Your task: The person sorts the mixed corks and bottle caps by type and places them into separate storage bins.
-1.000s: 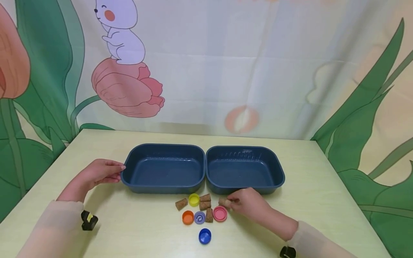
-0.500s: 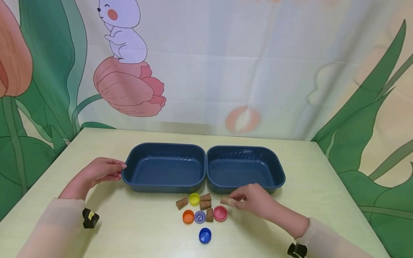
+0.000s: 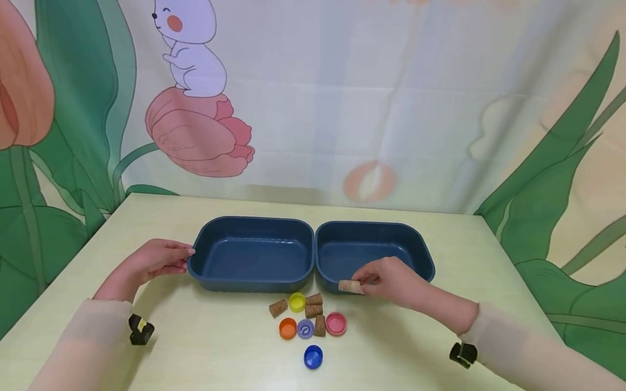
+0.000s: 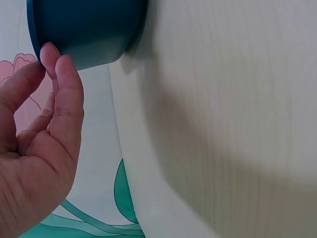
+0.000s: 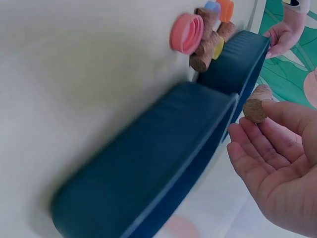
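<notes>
My right hand (image 3: 396,282) pinches a cork (image 3: 350,287) between thumb and fingers, at the near rim of the right dark blue tray (image 3: 425,244). In the right wrist view the cork (image 5: 256,104) is held at the fingertips, level with the tray's rim, the other fingers spread below it. My left hand (image 3: 158,259) grips the left end of the left dark blue tray (image 3: 249,286); the left wrist view shows its fingertips at the tray's rim (image 4: 33,29). Both trays stand side by side with bare floors where visible; my right hand hides part of the right one.
In front of the trays lie several corks (image 3: 278,308) and bottle caps: a yellow cap (image 3: 296,302), an orange cap (image 3: 287,328), a purple cap (image 3: 305,329), a pink cap (image 3: 336,323) and a blue cap (image 3: 313,357). A printed curtain (image 3: 303,108) hangs behind the table.
My right hand has lifted the cork from the table beside the pink cap up to the right tray's near rim. My left hand keeps its place at the left tray.
</notes>
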`<act>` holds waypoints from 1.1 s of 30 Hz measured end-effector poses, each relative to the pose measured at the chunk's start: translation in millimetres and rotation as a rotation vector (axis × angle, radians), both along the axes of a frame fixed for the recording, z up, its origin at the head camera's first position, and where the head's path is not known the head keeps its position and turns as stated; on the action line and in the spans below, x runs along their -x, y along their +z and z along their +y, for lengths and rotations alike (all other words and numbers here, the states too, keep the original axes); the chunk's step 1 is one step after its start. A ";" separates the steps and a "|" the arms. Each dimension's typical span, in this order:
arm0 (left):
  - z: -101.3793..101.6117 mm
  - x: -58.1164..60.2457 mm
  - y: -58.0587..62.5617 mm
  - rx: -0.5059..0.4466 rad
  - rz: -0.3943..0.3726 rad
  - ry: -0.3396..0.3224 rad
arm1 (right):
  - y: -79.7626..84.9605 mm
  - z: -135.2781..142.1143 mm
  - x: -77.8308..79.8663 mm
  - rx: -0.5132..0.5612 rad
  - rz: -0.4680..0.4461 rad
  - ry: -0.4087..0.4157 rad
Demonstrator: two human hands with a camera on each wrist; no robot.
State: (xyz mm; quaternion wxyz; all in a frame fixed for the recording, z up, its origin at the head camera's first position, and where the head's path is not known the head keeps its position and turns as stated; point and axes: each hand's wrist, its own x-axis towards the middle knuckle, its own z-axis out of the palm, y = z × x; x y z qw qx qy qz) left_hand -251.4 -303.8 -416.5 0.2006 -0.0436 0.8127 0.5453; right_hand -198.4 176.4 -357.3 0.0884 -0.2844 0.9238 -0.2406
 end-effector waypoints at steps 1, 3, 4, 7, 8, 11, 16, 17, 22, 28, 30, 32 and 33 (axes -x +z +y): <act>0.0 0.2 0.0 0.002 0.001 -0.005 | 2.3 0.3 1.5 0.001 -0.009 -0.003; -0.3 0.8 0.3 0.009 -0.001 -0.009 | 7.5 0.5 4.3 0.002 -0.018 -0.008; -0.2 1.1 0.8 0.012 -0.001 -0.011 | 10.8 0.6 5.9 0.001 -0.020 -0.010; 0.0 1.8 1.9 0.022 -0.003 -0.011 | 20.7 0.1 10.8 -0.011 -0.019 -0.020; -0.2 1.7 2.1 0.022 -0.003 -0.012 | 24.2 -0.3 12.4 -0.015 -0.014 -0.021; -0.6 0.9 2.3 0.015 0.002 -0.016 | 33.5 -2.4 17.1 -0.022 -0.004 -0.029; -1.7 -0.1 1.6 0.007 0.007 -0.024 | 48.2 -7.6 24.9 -0.006 -0.003 -0.040; -1.7 -0.3 1.7 0.007 0.006 -0.023 | 51.3 -8.8 26.5 -0.002 -0.001 -0.039; -0.5 -0.1 2.6 0.010 0.000 -0.015 | 64.6 -14.4 36.8 0.020 0.000 -0.035; 0.5 -0.9 4.5 0.002 -0.009 -0.009 | 82.9 -21.7 46.9 0.035 0.012 -0.029; 0.6 -0.7 5.1 -0.003 -0.011 -0.010 | 87.2 -23.9 50.5 0.035 0.014 -0.020; 0.8 0.0 5.4 -0.004 -0.014 -0.012 | 89.8 -25.7 54.6 0.033 0.015 -0.008; 1.0 0.4 5.8 -0.004 -0.016 -0.013 | 90.8 -26.7 56.4 0.032 0.021 0.004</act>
